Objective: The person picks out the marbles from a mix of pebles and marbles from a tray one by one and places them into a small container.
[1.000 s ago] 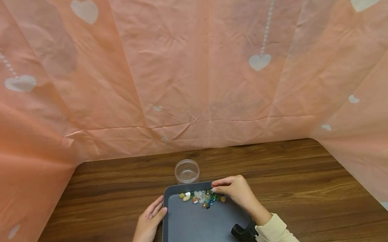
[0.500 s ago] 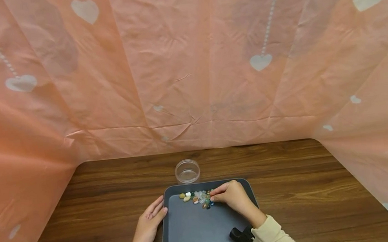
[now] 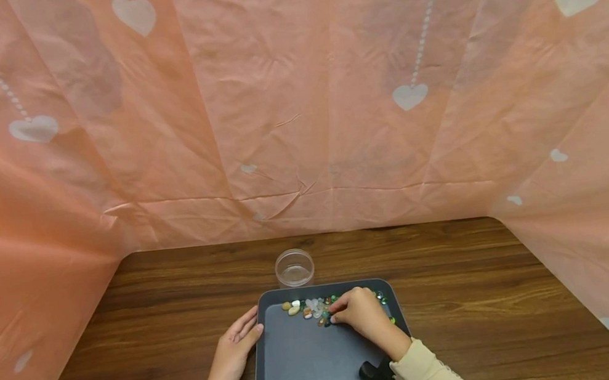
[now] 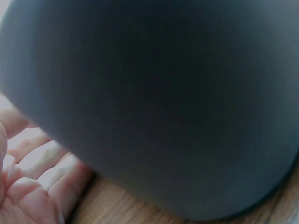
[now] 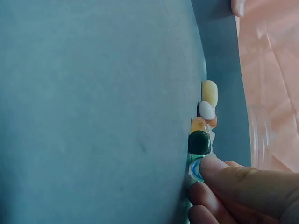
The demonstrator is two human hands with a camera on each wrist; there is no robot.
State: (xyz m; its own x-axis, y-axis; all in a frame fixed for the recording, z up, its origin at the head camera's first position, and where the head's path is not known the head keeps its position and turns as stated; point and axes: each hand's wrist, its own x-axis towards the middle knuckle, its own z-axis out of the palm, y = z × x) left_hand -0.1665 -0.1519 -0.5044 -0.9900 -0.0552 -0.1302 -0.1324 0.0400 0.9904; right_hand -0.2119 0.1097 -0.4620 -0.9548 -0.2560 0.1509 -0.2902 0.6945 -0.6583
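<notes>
A grey tray (image 3: 312, 369) lies on the wooden table. Along its far edge runs a row of small coloured stones (image 3: 307, 308). My right hand (image 3: 332, 314) is curled over the middle of that row. Its fingertips (image 5: 212, 164) pinch a blue-and-white stone (image 5: 195, 170), right beside a dark green stone (image 5: 199, 142). Orange, white and yellow stones continue the row beyond it. My left hand (image 3: 255, 322) lies flat on the table, straight fingers (image 4: 32, 184) against the tray's left outer wall (image 4: 163, 102), holding nothing.
A clear round jar (image 3: 293, 268) stands just beyond the tray's far edge. A few green stones (image 3: 381, 296) lie to the right of my right hand. Peach plastic sheeting with white hearts (image 3: 408, 96) walls in the table at the back and both sides.
My right hand has slid left along the row and slightly nearer, from its right end to the middle, uncovering green stones to its right. The left hand has stayed put.
</notes>
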